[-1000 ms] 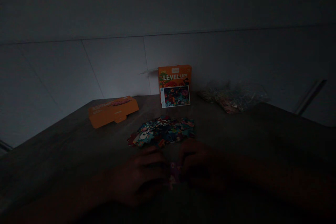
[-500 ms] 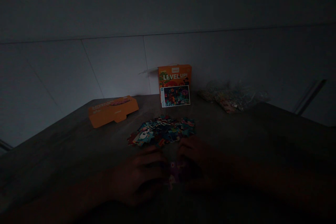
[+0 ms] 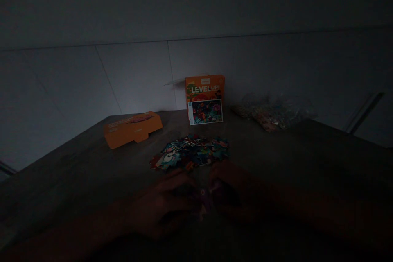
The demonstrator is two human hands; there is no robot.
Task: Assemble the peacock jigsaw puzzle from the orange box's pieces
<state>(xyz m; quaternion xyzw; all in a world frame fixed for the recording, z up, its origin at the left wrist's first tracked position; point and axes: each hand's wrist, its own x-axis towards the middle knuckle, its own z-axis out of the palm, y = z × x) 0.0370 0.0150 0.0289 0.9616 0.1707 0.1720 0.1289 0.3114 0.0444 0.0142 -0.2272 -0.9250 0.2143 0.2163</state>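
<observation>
In the dim light, my left hand [image 3: 166, 204] is closed at the left side of some purple jigsaw puzzle pieces [image 3: 205, 200] low in the middle. From the other side, my right hand [image 3: 236, 190] grips a dark purple puzzle piece [image 3: 219, 190], which looks tilted up. Whether the pieces in the two hands are joined, I cannot tell. Just beyond my fingers lies a heap of loose puzzle pieces [image 3: 196, 151], mostly teal, dark blue and red. Parts of both hands fade into shadow.
Behind the heap an orange LEVEL UP! box [image 3: 205, 89] stands upright, a picture card [image 3: 206, 112] leaning on it. An orange cardboard lid or sleeve [image 3: 133, 129] lies left. Clear plastic bags with pieces [image 3: 273, 114] lie right. A pale wall [image 3: 138, 73] borders the grey table [image 3: 92, 172].
My right hand has tilted its purple piece up, and its fingers have shifted slightly. My left fingers have closed in a little towards the middle. The heap and boxes have stayed put.
</observation>
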